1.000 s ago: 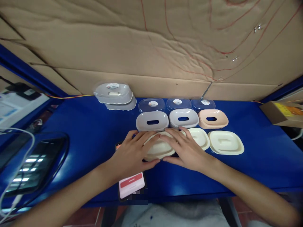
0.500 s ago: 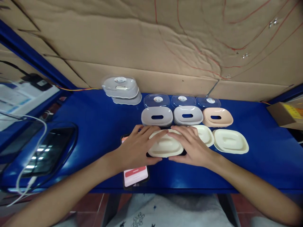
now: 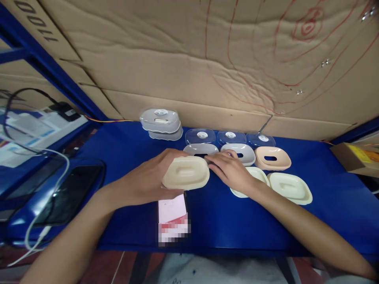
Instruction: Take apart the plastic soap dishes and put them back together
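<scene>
A cream oval dish (image 3: 187, 173) with a raised bar in its middle is tilted toward me, and my left hand (image 3: 160, 173) is shut around its left side. Just behind it lies a grey slotted tray (image 3: 197, 148), partly hidden by the dish and my fingers. My right hand (image 3: 227, 167) has closed its fingertips at the right edge of that tray, close to the cream dish. Under my right wrist is a second cream dish (image 3: 239, 192), partly covered. Another cream dish (image 3: 291, 187) rests farther right.
Beside the grey tray stand a lighter grey slotted tray (image 3: 247, 152) and a peach one (image 3: 278, 156). Clear labelled lids (image 3: 229, 137) line up behind. A lidded grey stack (image 3: 161, 120) stands back left. A phone (image 3: 171, 211) lies near the front edge; cables (image 3: 60, 183) run at left.
My left hand has lifted the cream dish and moved it left, tilting it. My right hand has let go of the dish and shifted back to the grey slotted tray. The view has tilted slightly.
</scene>
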`<state>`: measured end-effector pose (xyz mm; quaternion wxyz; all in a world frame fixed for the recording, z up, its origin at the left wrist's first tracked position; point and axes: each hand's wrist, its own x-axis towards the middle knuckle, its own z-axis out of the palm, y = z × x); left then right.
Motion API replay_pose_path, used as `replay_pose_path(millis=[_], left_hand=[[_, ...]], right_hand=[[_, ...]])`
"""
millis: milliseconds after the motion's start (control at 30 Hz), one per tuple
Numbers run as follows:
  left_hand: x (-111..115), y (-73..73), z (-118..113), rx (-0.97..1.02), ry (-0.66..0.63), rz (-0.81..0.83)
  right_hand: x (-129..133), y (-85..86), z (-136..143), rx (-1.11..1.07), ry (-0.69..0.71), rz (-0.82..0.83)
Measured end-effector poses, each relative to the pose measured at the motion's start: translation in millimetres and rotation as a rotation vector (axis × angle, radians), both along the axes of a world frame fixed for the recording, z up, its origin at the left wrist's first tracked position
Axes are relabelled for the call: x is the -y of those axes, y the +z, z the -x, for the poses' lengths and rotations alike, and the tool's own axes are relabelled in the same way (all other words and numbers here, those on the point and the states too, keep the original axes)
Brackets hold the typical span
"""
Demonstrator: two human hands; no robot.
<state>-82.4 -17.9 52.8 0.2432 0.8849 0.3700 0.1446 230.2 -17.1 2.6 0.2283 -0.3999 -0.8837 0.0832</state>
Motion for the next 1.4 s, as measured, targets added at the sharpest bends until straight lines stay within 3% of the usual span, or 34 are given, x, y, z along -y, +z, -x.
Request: replay_pose_path(millis=[200, 333, 500, 600, 700, 867, 1200, 1400], left_hand=[[5, 8.1, 24, -0.031, 0.067, 0.012], [5, 9.4, 24, -0.028, 0.007, 0.064], [11, 1.5, 0, 0.026, 0.003, 0.123], [20, -12.7, -25, 0.165, 0.066, 0.13], [34, -27.7, -54, 0.31, 0.115, 0.136], [51, -41.9, -81, 0.356, -0.065, 0.117], [44, -45.8, -66, 0.551, -0.276, 0.04], [34, -54.0, -70, 0.532, -0.298, -0.041]], right_hand=[[-9, -9.8, 6, 0.133, 0.032, -0.132], [-10, -7.5, 5, 0.073, -0.028, -0.179], [22, 20.5, -22, -0.087, -0.133, -0.294], [56, 29.5, -43, -0.071, -0.037, -0.337], [84, 28.2, -57, 0.012, 0.028, -0.38], [102, 26.7, -62, 0.013, 0.154, -0.468], [106, 24.9, -39, -0.043, 0.207, -0.521], [102, 21.4, -41, 0.005, 0.185, -0.437]])
